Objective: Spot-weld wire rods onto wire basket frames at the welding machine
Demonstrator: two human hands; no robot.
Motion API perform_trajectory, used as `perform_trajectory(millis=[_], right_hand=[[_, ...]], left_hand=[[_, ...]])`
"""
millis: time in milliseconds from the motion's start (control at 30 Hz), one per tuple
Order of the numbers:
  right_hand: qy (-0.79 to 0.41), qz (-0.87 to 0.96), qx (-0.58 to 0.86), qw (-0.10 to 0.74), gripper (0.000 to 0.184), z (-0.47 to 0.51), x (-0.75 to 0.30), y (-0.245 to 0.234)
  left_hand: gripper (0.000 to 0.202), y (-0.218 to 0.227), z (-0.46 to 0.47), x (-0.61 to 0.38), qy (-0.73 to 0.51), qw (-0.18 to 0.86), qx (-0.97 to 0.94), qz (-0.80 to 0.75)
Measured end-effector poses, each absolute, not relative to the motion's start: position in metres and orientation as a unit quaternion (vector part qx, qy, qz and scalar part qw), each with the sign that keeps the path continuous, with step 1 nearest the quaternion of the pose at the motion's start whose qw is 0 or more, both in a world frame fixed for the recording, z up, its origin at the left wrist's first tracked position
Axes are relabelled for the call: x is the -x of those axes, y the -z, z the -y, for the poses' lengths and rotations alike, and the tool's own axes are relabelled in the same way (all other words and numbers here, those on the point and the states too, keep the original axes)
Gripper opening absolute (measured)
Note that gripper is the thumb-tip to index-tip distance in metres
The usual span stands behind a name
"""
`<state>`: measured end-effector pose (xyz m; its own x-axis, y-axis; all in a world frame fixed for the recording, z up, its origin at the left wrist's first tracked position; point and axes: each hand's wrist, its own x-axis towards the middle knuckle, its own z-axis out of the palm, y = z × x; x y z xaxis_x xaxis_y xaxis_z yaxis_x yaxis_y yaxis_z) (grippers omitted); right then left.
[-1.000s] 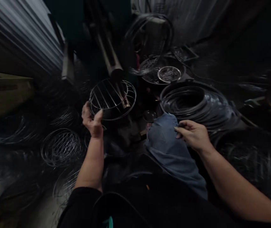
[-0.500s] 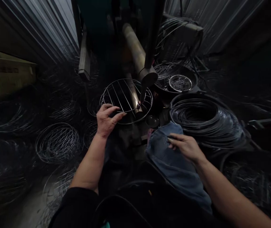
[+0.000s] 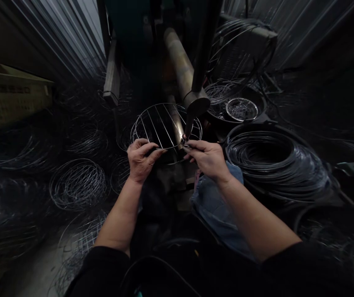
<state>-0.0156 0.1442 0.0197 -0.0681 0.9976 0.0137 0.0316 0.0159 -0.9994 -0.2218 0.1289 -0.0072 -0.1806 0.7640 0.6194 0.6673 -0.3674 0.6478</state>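
A round wire rack (image 3: 156, 123), with several straight bars across its ring, lies around the lower metal arm (image 3: 177, 121) of a welding machine. My left hand (image 3: 141, 159) pinches the near left part of its rim between thumb and fingers. My right hand (image 3: 206, 156) is closed in a pinch at the rack's near right edge, right by the electrode tip (image 3: 185, 137). What its fingertips hold is too small and dark to make out. Above them juts the thick upper cylinder (image 3: 184, 74) of the machine, with the electrode pointing down from its end.
At right sits a large coil of wire (image 3: 263, 165). Behind it, a dark pan (image 3: 218, 115) carries wire rings and a small bowl (image 3: 241, 109) of short metal pieces. Stacked wire racks (image 3: 77, 183) stand on the left, near a yellow box (image 3: 12, 101). Blue cloth (image 3: 217, 206) covers my right leg.
My right hand has moved from above the blue cloth, forward and left, to the rack's rim by the electrode. My left hand keeps its pinch on the rack. The view has shifted slightly.
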Motion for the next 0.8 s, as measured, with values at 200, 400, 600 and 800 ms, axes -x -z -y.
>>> perform_trajectory(millis=[200, 400, 600, 800], right_hand=[[-0.508, 0.533, 0.511, 0.443, 0.027, -0.14, 0.01, -0.012], [-0.503, 0.583, 0.513, 0.38, 0.026, -0.14, 0.0, -0.008], [-0.514, 0.523, 0.518, 0.44, 0.025, -0.136, 0.003, -0.002], [-0.534, 0.493, 0.51, 0.46, 0.025, -0.133, 0.0, -0.01]], left_hand=[[0.027, 0.01, -0.125, 0.217, -0.529, 0.026, -0.638, -0.559], [0.03, 0.015, -0.119, 0.209, -0.504, -0.042, -0.651, -0.566], [0.029, 0.02, -0.115, 0.205, -0.514, -0.051, -0.639, -0.571], [0.026, 0.022, -0.115, 0.199, -0.525, -0.024, -0.632, -0.57]])
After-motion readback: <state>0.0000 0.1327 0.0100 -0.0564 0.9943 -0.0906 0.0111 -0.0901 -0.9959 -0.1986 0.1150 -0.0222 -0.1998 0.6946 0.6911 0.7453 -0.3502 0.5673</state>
